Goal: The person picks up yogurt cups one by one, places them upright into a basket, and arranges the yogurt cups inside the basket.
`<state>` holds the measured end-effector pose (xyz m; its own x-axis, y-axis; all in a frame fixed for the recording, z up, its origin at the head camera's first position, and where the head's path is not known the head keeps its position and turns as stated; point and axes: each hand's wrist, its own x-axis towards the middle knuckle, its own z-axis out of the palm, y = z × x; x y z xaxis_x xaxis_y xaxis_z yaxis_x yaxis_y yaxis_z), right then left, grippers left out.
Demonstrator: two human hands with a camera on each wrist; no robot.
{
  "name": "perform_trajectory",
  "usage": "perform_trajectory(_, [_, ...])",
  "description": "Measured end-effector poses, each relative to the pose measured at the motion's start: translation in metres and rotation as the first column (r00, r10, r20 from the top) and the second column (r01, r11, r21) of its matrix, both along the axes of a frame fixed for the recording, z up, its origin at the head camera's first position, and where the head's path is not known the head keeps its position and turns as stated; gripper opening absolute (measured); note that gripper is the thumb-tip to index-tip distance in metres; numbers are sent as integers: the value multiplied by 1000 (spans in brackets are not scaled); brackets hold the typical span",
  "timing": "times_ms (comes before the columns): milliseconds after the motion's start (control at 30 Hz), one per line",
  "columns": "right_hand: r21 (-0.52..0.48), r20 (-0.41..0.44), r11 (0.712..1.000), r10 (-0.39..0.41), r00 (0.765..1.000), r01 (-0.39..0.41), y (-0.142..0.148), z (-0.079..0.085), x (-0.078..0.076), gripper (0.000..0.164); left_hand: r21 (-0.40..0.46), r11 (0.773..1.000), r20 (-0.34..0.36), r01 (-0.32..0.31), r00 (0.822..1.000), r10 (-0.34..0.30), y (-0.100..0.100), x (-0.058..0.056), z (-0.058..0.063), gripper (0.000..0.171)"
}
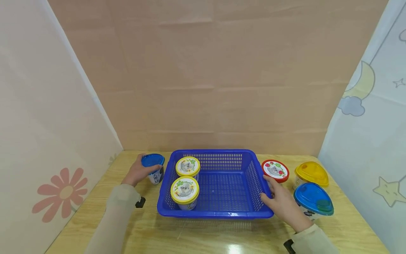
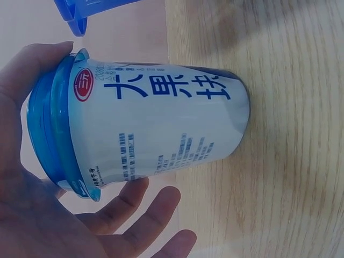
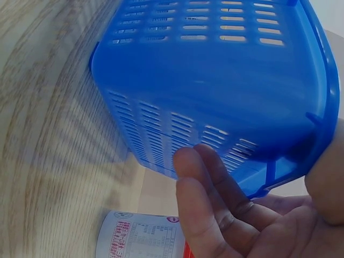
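Observation:
My left hand (image 1: 140,171) holds a yogurt cup (image 2: 161,115) by its blue lid (image 1: 153,159), thumb on one side of the rim and fingers around the other. The cup is left of a blue plastic basket (image 1: 219,214), its base at or close to the table; a gap under it cannot be made out. My right hand (image 1: 282,203) grips the basket's right rim, with the thumb over the edge and the fingers (image 3: 196,207) along the outer wall. Two yellow-lidded cups, a far one (image 1: 188,166) and a near one (image 1: 185,191), stand inside at the left.
Right of the basket stands a red-lidded cup (image 1: 275,170), close to my right fingers. Beyond it are a cup with a yellow domed lid (image 1: 312,173) and one with a blue domed lid (image 1: 314,198). Walls enclose the wooden table (image 1: 203,238) at the back and both sides.

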<state>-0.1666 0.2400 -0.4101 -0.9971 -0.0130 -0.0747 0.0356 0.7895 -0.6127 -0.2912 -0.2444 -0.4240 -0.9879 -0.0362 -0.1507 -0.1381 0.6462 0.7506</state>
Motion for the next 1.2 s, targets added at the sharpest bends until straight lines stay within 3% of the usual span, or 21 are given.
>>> perform_trajectory(467, [10, 4, 1000, -12, 1000, 12, 0, -3, -1, 72, 22, 1000, -2, 1, 1000, -1, 0, 0, 0, 108])
perform_trajectory(933, [28, -15, 1000, -8, 1000, 9, 1, -4, -3, 71, -24, 1000, -23, 1, 1000, -1, 6, 0, 0, 112])
perform_trajectory(1200, [36, -8, 999, -13, 1000, 13, -1, -1, -1, 72, 26, 1000, -58, 16, 998, -14, -1, 2, -9, 106])
